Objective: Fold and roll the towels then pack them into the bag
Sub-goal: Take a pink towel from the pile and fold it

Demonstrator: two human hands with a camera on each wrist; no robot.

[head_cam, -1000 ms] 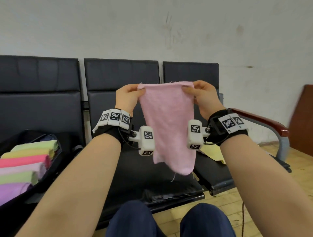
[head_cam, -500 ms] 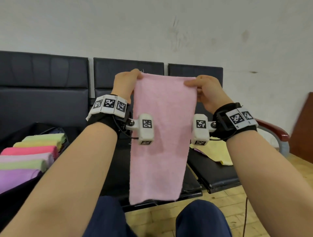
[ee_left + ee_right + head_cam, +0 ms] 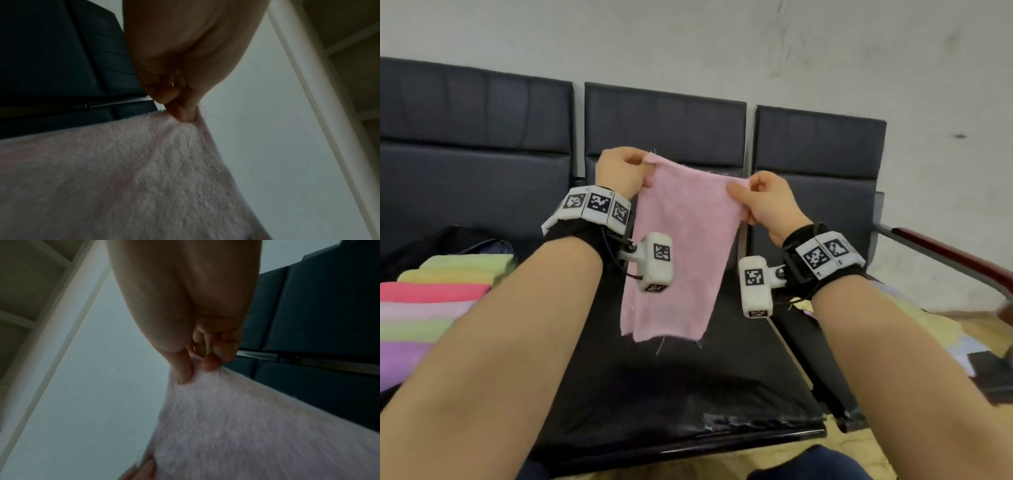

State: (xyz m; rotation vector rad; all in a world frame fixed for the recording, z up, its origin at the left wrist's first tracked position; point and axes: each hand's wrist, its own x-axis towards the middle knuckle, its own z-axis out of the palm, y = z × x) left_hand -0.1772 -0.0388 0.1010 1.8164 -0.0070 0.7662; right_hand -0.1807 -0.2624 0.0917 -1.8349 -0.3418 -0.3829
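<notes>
Three dark seats (image 3: 664, 137), one held pink towel (image 3: 681, 246), six rolled towels (image 3: 431, 291), two hands (image 3: 619, 171).

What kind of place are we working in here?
Probably a waiting area: a row of joined dark padded seats against a bare white wall, with a wood-topped metal armrest at the row's end.

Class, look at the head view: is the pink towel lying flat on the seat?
No: both hands, left hand and right hand, hold the pink towel up, hanging.

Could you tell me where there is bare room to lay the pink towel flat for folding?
The middle seat, below the pink towel held by the left hand and right hand, is bare. The bag is crowded with rolled towels; loose cloths cover the right seat.
</notes>
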